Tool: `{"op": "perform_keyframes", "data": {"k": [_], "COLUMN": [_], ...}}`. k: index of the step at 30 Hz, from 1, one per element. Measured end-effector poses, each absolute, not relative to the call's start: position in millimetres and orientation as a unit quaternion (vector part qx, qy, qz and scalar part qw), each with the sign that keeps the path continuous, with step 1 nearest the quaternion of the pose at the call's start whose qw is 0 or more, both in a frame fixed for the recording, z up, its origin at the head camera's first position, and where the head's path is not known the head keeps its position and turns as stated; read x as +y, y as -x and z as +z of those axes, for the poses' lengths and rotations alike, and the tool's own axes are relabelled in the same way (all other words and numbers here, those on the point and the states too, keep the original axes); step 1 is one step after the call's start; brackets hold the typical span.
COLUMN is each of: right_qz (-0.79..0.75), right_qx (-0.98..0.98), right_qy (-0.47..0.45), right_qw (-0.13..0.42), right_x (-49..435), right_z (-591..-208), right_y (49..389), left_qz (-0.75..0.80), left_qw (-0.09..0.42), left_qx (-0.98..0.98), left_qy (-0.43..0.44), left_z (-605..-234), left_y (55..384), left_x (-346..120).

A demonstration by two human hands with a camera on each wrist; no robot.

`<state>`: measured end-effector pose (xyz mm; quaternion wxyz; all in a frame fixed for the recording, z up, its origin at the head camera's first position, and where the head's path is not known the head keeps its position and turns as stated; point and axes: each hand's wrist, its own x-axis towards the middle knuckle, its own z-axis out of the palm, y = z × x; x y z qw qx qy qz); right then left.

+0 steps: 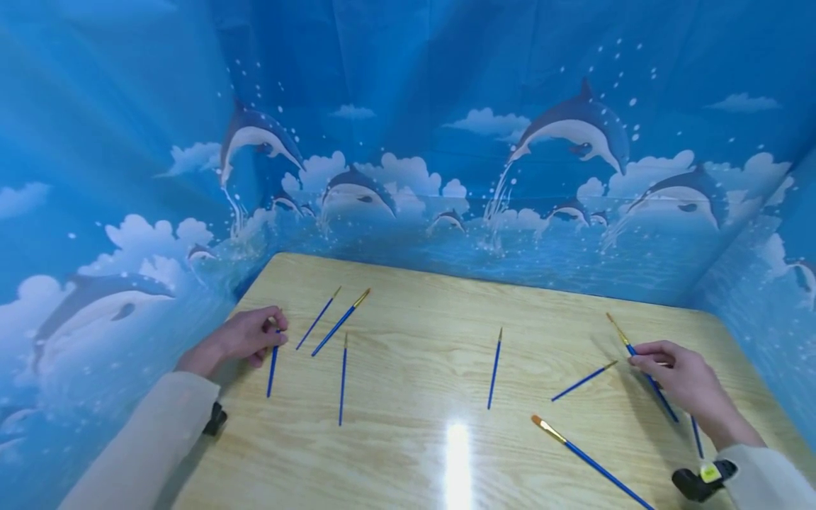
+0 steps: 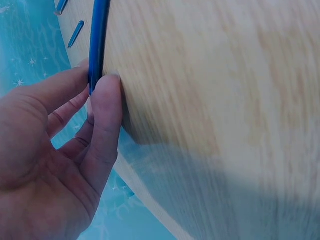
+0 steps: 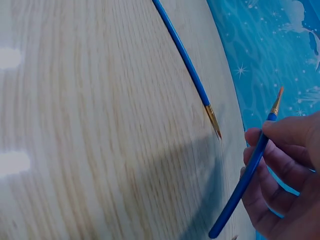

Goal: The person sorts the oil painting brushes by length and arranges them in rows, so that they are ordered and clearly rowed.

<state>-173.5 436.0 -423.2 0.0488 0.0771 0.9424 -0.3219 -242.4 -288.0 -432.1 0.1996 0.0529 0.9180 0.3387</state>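
My left hand (image 1: 245, 336) pinches a thin blue paintbrush (image 1: 272, 370) between thumb and fingers at the table's left side. In the left wrist view the handle of this paintbrush (image 2: 99, 42) points away from the fingertips, and its bristle end is hidden by the hand. Over the right side, my right hand (image 1: 688, 379) grips another blue paintbrush (image 1: 659, 397) near its gold ferrule. In the right wrist view this paintbrush (image 3: 239, 187) slants across the fingers, bristles up past the thumb, its handle end free.
Right of the left hand lie a small brush (image 1: 317, 320), a thicker brush (image 1: 338, 326) and a thin brush (image 1: 343, 382). Near the right hand are an upright-lying brush (image 1: 494, 372), a slanted brush (image 1: 581, 382), a flat brush (image 1: 602, 469) and a partly hidden brush (image 1: 697, 435). Dolphin-print curtains (image 1: 414, 234) border the wooden table (image 1: 421, 354).
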Motion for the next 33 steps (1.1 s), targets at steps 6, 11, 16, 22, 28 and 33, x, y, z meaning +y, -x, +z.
{"op": "perform_keyframes", "data": {"k": [6,11,16,22,28,33], "right_qz": [-0.372,-0.445,-0.522,-0.567,-0.594,-0.614], "right_qx": [0.922,0.886,0.841,0.808,0.786,0.770], "right_qy": [-0.083,-0.082,-0.080,-0.088,-0.083,-0.063], "right_qw": [0.072,0.099,0.113,0.134,0.153,0.161], "right_x": [419,401,369,319,269,234], "right_z": [-418,-415,-413,-408,-409,-415], "right_y": [173,173,174,177,177,176], "left_qz": [0.338,0.339,0.342,0.351,0.357,0.357], "left_qw": [0.201,0.201,0.202,0.203,0.201,0.200], "left_qx": [0.918,0.918,0.916,0.913,0.911,0.911], "left_qy": [-0.053,-0.055,-0.049,-0.046,-0.045,-0.038], "left_z": [-431,-431,-432,-431,-430,-430], "left_y": [242,241,241,240,237,237], "left_x": [-289,-288,-289,-288,-288,-287]}}
